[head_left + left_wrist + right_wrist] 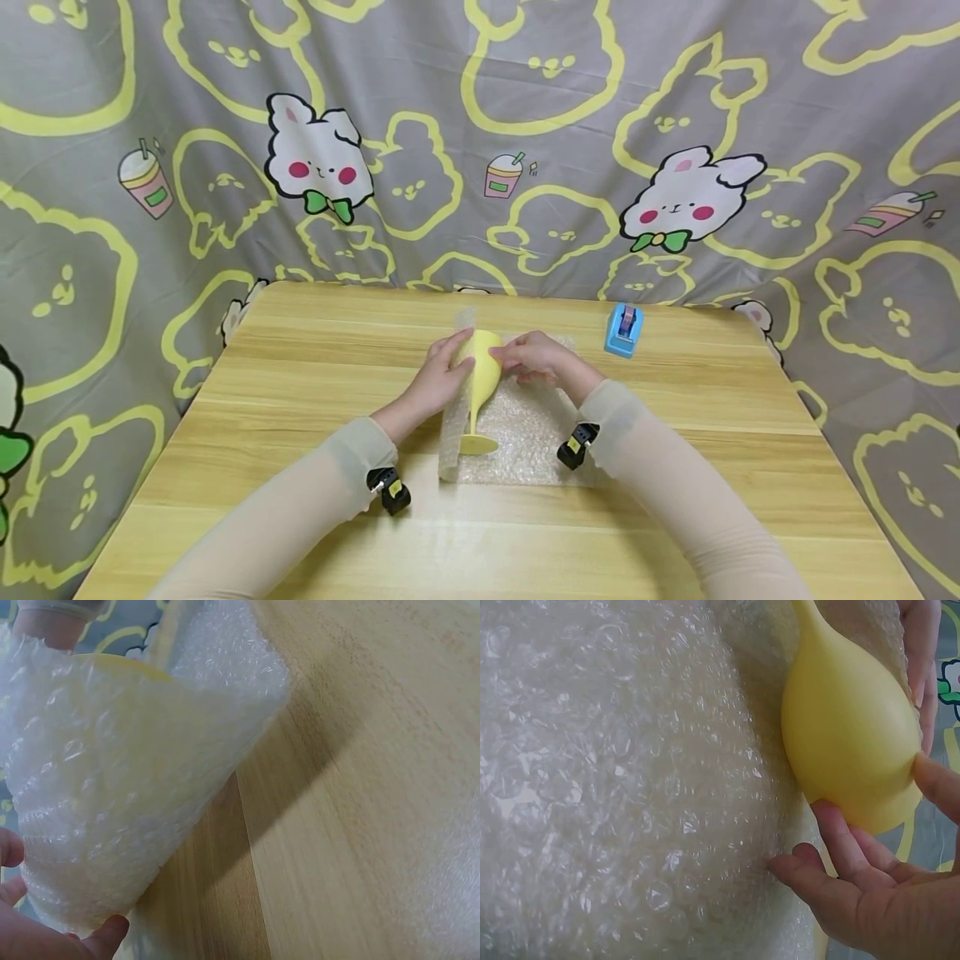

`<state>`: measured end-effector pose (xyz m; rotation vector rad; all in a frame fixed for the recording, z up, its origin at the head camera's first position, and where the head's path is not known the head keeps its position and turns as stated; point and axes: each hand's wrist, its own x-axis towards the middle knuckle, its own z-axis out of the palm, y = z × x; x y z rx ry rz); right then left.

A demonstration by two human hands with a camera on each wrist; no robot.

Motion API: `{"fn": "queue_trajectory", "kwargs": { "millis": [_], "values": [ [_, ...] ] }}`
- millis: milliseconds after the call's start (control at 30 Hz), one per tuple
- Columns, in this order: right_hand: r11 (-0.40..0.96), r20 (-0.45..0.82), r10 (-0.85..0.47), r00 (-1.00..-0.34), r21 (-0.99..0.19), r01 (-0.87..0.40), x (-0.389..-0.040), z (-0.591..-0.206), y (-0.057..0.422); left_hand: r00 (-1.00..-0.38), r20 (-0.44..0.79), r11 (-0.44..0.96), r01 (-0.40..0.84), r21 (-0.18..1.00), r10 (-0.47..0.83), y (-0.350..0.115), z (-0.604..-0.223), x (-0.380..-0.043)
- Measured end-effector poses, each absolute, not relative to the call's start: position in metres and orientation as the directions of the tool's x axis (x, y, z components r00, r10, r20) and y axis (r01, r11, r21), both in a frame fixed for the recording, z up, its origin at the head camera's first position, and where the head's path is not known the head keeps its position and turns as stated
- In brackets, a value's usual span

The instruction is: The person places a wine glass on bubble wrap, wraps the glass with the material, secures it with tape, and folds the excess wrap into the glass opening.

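A yellow goblet [487, 377] lies on its side over a sheet of bubble wrap [525, 442], its foot toward the person. My left hand [438, 379] grips the wrap's left edge, folded up against the goblet's bowl. In the left wrist view the raised bubble wrap [112, 772] covers most of the bowl, leaving a strip of yellow rim [127, 666] showing. My right hand [546, 357] holds the bowl near its rim from the right. The right wrist view shows that hand [889, 904] with thumb and fingers on either side of the goblet [847, 727].
A blue tape dispenser [623, 331] stands at the back right of the wooden table [315, 350]. Behind the table hangs a grey curtain [435, 75] with cartoon animals. Small black cameras hang at both wrists.
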<state>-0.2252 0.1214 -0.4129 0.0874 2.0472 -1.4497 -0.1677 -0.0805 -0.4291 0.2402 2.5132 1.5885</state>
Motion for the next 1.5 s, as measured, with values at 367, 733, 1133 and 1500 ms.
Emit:
{"fn": "queue_trajectory", "kwargs": {
  "millis": [367, 733, 1133, 1500],
  "values": [
    [0.400, -0.536, -0.283, -0.795, -0.820, 0.410, -0.2287, -0.4093, 0.1234, -0.967, -0.061, 0.418, 0.051, 0.907, 0.249, -0.0812, -0.4304, -0.1712],
    [0.382, -0.557, -0.279, -0.782, -0.812, 0.442, -0.2288, -0.4114, 0.1215, -0.966, -0.048, 0.417, 0.065, 0.907, 0.255, -0.0791, -0.4277, -0.1712],
    [0.360, -0.531, -0.270, -0.803, -0.829, 0.427, -0.2243, -0.4116, 0.1157, -0.959, -0.073, 0.431, 0.054, 0.901, 0.275, -0.0790, -0.4251, -0.1712],
    [0.312, -0.521, -0.249, -0.816, -0.841, 0.442, -0.2223, -0.4140, 0.1136, -0.958, -0.077, 0.432, 0.053, 0.900, 0.277, -0.0796, -0.4266, -0.1721]
  ]
}}
